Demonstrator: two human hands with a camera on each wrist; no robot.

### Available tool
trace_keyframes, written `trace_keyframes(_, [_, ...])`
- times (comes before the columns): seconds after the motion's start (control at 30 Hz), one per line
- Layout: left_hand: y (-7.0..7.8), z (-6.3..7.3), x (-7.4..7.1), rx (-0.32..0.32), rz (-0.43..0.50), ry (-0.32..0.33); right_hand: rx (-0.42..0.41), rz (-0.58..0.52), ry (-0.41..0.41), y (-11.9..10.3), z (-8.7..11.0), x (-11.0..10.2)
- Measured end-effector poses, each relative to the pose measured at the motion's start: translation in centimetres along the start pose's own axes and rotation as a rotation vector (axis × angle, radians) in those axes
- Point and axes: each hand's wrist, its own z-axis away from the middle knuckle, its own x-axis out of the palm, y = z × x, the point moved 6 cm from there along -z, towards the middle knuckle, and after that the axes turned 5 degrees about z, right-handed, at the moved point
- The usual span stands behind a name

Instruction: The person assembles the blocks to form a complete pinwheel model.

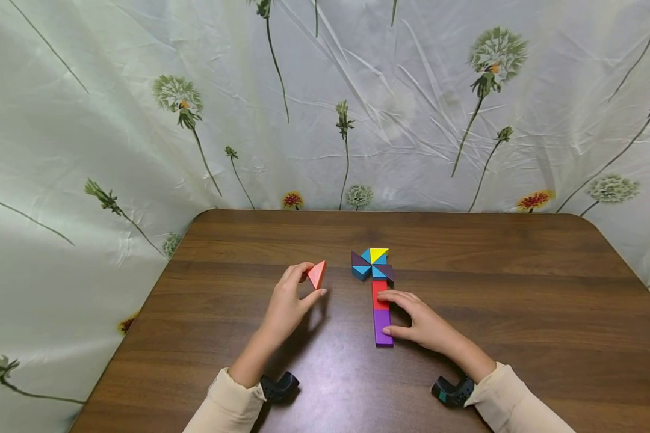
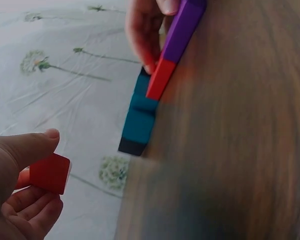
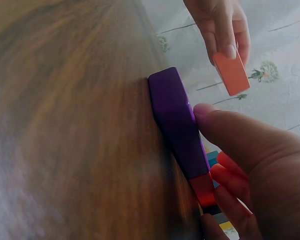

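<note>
My left hand (image 1: 288,305) holds an orange-red triangular block (image 1: 316,275) up off the table, left of the other pieces. In the left wrist view, this block (image 2: 50,173) sits between thumb and fingers. My right hand (image 1: 424,320) rests on two rectangular blocks laid end to end. Its thumb touches the purple block (image 1: 382,337), and a fingertip lies over the red block (image 1: 380,288). Beyond the red block, a pinwheel of triangular blocks (image 1: 362,271) in blue, yellow and dark purple lies flat.
The brown wooden table (image 1: 520,288) has rounded far corners. Behind it hangs a pale curtain (image 1: 401,108) printed with dandelions. A black wrist device (image 1: 280,388) sits at the left wrist, and another black device (image 1: 452,392) at the right.
</note>
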Motion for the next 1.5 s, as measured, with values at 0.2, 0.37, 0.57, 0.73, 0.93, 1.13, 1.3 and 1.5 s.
trace_keyframes(0.2, [0.4,0.0,2.2,0.002,-0.004,-0.07,-0.001,0.005,-0.005,0.0,0.0,0.0])
trace_keyframes(0.37, [0.5,0.1,4.0,-0.002,-0.021,-0.138,-0.005,0.007,-0.004,0.0,-0.1,0.1])
trace_keyframes(0.57, [0.6,0.2,5.7,-0.032,-0.023,-0.202,-0.007,0.008,-0.003,0.1,-0.1,0.0])
trace_keyframes(0.73, [0.6,0.0,6.9,-0.046,-0.035,-0.239,-0.013,0.006,0.002,0.1,0.0,0.0])
trace_keyframes(0.93, [0.2,-0.2,8.1,-0.064,-0.03,-0.27,-0.016,-0.002,0.001,0.0,0.0,0.0])
trace_keyframes(1.13, [0.0,-0.3,8.8,-0.066,-0.036,-0.276,-0.003,-0.013,-0.012,0.0,-0.1,0.1])
trace_keyframes(1.3, [-0.2,-0.3,9.1,-0.079,-0.026,-0.289,0.009,-0.018,-0.018,0.1,-0.1,0.1])
trace_keyframes(1.5, [-0.6,0.0,8.7,-0.111,0.024,-0.312,0.006,-0.018,-0.017,0.1,-0.1,0.1])
